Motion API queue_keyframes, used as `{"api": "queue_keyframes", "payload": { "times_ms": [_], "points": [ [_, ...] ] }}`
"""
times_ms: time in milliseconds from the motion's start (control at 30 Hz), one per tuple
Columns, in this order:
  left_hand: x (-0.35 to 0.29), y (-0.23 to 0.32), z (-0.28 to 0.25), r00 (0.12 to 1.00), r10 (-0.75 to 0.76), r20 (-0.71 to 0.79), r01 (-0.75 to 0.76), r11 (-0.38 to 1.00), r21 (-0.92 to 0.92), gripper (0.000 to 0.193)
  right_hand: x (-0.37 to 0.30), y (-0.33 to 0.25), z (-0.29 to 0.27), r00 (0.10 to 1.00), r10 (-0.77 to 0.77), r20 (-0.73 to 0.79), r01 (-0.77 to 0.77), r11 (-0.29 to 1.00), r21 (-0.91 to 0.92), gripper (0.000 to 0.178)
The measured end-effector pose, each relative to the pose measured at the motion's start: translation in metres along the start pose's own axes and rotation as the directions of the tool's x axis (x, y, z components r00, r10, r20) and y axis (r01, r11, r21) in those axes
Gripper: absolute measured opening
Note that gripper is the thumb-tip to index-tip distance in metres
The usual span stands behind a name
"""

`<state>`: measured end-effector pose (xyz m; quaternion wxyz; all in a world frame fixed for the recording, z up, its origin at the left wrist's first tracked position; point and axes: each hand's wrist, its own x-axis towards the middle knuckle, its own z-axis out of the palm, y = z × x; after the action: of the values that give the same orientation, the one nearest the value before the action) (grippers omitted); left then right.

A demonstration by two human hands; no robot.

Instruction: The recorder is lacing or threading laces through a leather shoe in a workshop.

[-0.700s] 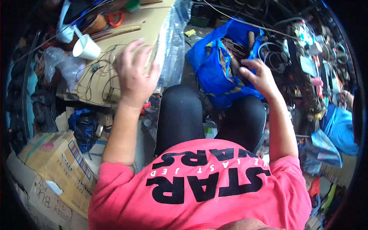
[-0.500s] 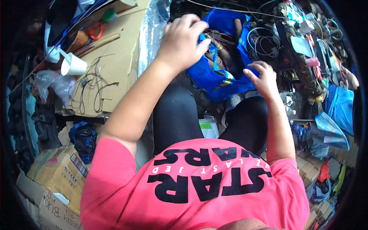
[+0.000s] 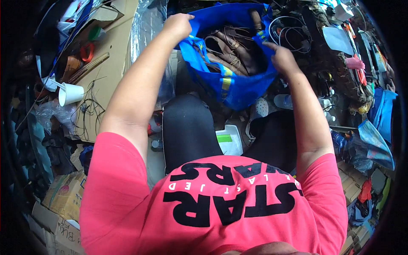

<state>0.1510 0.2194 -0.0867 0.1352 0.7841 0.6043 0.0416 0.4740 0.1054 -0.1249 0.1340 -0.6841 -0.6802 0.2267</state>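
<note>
A large blue bag [image 3: 250, 91] with yellow marks stands in front of my knees, its mouth spread wide. Brown leathery pieces [image 3: 231, 53] with thin strands lie inside; I cannot make out their kind. My left hand [image 3: 180, 26] is closed on the bag's rim at the far left corner. On the opposite side, my right hand [image 3: 284, 58] grips the right rim, its index finger stretched along the edge.
At left, a cardboard sheet [image 3: 112, 49] bears a white cup [image 3: 71, 94] and dark wires [image 3: 89, 108]. Clear plastic wrap [image 3: 146, 32] lies beside the bag. A white tray [image 3: 229, 140] sits between my legs. Bottles, a white cable coil [image 3: 291, 36] and clutter crowd the right.
Both hands have come down onto the bag's rim and taken hold. The bag's mouth is pulled wider, toward the left, so more of the brown pieces shows.
</note>
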Motion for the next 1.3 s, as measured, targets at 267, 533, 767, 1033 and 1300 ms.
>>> {"api": "queue_keyframes", "payload": {
  "times_ms": [267,533,767,1033,1300],
  "points": [
    [-0.055,-0.028,-0.019,0.993,-0.117,-0.025,0.116,0.993,-0.040,0.054,0.012,-0.005,-0.028,0.960,0.050,-0.276,-0.011,0.990,0.142,0.041],
    [-0.158,-0.015,0.012,0.992,-0.100,-0.072,0.080,0.968,-0.238,0.064,-0.002,-0.039,-0.033,0.978,-0.091,-0.187,-0.046,0.781,-0.622,0.039],
    [-0.168,-0.021,0.010,0.984,-0.133,-0.120,0.096,0.956,-0.278,0.062,-0.033,-0.112,0.034,0.457,0.043,0.888,0.352,0.909,-0.225,0.044],
    [-0.174,0.041,-0.114,0.805,0.190,-0.561,-0.576,0.474,-0.666,0.032,-0.071,-0.114,0.027,0.432,0.106,0.896,0.440,0.842,-0.312,0.031],
    [-0.257,0.025,-0.197,0.654,0.434,-0.620,-0.567,-0.262,-0.781,0.022,0.030,-0.065,0.111,0.454,0.100,0.885,0.278,0.928,-0.247,0.037]
  ]
}}
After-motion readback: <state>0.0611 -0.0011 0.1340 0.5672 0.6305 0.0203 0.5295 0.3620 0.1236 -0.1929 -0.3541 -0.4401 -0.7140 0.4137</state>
